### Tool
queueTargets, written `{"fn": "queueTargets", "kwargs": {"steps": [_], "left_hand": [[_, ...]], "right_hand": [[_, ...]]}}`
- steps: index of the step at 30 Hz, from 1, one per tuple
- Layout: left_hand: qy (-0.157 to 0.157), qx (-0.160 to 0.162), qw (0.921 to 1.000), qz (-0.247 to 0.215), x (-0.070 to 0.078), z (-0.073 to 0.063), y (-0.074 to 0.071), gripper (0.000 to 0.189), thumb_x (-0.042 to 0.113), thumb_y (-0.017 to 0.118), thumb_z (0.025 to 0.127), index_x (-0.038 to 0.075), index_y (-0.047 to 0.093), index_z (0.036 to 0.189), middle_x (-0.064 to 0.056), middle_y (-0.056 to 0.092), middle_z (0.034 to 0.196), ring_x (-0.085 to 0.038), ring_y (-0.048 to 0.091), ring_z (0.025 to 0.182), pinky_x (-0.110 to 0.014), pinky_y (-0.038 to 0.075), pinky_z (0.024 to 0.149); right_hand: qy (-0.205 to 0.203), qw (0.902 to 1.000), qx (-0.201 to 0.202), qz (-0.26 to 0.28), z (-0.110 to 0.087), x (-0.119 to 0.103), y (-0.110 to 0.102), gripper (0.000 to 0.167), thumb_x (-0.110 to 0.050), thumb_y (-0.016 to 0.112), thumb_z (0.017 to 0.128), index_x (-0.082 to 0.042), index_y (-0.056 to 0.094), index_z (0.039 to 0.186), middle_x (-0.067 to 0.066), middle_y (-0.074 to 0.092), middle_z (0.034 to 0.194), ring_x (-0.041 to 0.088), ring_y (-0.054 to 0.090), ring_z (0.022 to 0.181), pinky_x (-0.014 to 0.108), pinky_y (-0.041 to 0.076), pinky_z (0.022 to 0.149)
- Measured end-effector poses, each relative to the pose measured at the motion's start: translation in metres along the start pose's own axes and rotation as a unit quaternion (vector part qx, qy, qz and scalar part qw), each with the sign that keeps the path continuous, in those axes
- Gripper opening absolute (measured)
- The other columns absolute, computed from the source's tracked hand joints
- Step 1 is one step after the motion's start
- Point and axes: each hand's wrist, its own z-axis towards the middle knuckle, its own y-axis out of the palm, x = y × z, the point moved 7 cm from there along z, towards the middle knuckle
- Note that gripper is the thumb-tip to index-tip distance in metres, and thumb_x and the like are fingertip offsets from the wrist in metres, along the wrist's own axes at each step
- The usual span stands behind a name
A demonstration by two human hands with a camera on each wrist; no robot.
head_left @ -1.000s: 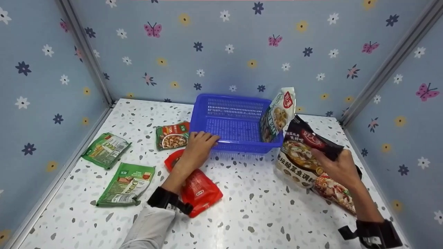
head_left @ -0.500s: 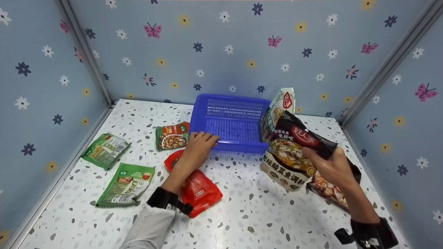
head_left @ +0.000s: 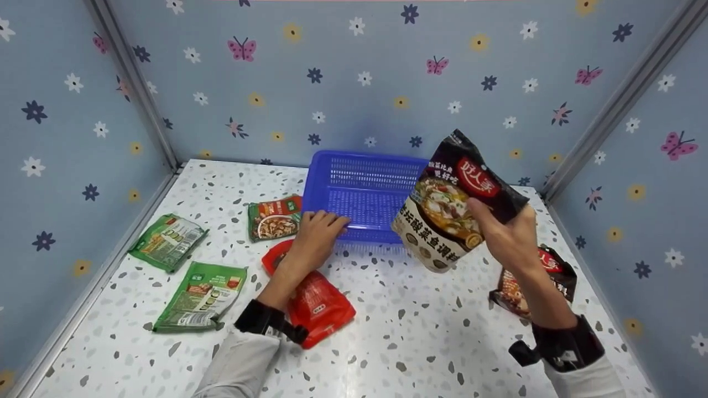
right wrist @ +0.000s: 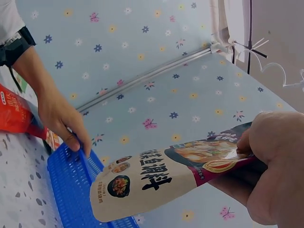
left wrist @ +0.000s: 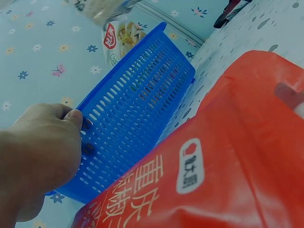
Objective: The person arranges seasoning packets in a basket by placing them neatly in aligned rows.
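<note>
My right hand (head_left: 511, 235) pinches a black and cream seasoning pouch (head_left: 442, 207) by its side edge, thumb on the front. The pouch is lifted, tilted, and overlaps the right end of the blue plastic basket (head_left: 365, 235) in the head view. With my left hand (head_left: 318, 237) I grip the basket's front rim near its left corner, thumb outside, as the left wrist view shows. A white-topped pouch (left wrist: 121, 40) stands up at the basket's far end; in the head view the held pouch hides it.
A red pouch (head_left: 321, 307) lies under my left forearm. A red-green packet (head_left: 274, 218) touches the basket's left side. Two green packets (head_left: 171, 240) lie farther left. Another dark pouch (head_left: 558, 273) lies at right, partly behind my right wrist. Flower-patterned panels (head_left: 354, 72) enclose the table (head_left: 409, 342).
My right hand has carried the black and cream pouch left and upward, from beside the basket to its right end. The left hand keeps its place on the rim.
</note>
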Motion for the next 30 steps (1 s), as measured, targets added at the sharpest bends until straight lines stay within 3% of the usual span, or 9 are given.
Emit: {"fn": "queueTargets", "kwargs": {"steps": [5,8,12,17,25,30], "left_hand": [[0.006,0.007,1.0,0.002,0.0,0.0,-0.001,0.03,0.029,0.059,0.117,0.018,0.074,0.141,-0.01,0.081,0.125,-0.032,0.072,0.114,-0.053,0.049,0.102],[0.009,0.01,0.9999,0.002,0.0,0.0,-0.001,0.029,0.029,0.06,0.117,0.018,0.074,0.14,-0.01,0.082,0.124,-0.032,0.072,0.112,-0.053,0.049,0.101],[0.006,0.006,1.0,-0.003,0.0,0.001,-0.001,0.03,0.028,0.061,0.116,0.018,0.074,0.141,-0.01,0.082,0.124,-0.032,0.071,0.111,-0.053,0.048,0.101],[0.002,-0.005,1.0,-0.005,-0.001,0.0,-0.001,0.03,0.028,0.061,0.117,0.018,0.073,0.143,-0.011,0.081,0.126,-0.032,0.07,0.112,-0.053,0.048,0.102],[-0.001,-0.011,0.9999,-0.009,-0.001,0.001,0.0,0.031,0.03,0.059,0.117,0.018,0.074,0.143,-0.01,0.081,0.129,-0.033,0.071,0.118,-0.054,0.049,0.105],[0.0,-0.009,0.9999,-0.005,-0.002,0.001,0.0,0.031,0.03,0.06,0.117,0.019,0.073,0.142,-0.01,0.081,0.129,-0.033,0.072,0.118,-0.054,0.05,0.104]], "right_hand": [[-0.022,0.9991,0.034,0.012,0.018,-0.007,0.011,0.029,-0.021,0.08,0.107,-0.003,0.077,0.129,-0.002,0.081,0.09,0.017,0.079,0.088,0.027,0.066,0.093],[-0.037,0.9971,0.059,0.032,0.029,-0.01,0.017,0.028,-0.018,0.08,0.106,-0.002,0.078,0.129,-0.002,0.083,0.095,0.017,0.081,0.093,0.027,0.066,0.094],[-0.051,0.9935,0.087,0.054,0.045,-0.011,0.026,0.028,-0.014,0.079,0.106,0.0,0.077,0.13,-0.002,0.083,0.095,0.017,0.078,0.083,0.029,0.067,0.08],[-0.048,0.9915,0.113,0.043,0.064,-0.009,0.039,0.032,-0.015,0.079,0.105,0.005,0.075,0.131,-0.004,0.078,0.088,0.012,0.068,0.069,0.024,0.061,0.064],[-0.055,0.9893,0.132,-0.029,0.087,-0.003,0.054,0.039,-0.017,0.078,0.105,0.008,0.074,0.136,0.025,0.081,0.103,0.007,0.065,0.067,0.018,0.056,0.06],[-0.049,0.9861,0.146,-0.061,0.101,0.007,0.061,0.038,-0.016,0.075,0.106,0.01,0.074,0.134,0.031,0.083,0.111,0.008,0.069,0.072,0.015,0.058,0.064]]}}
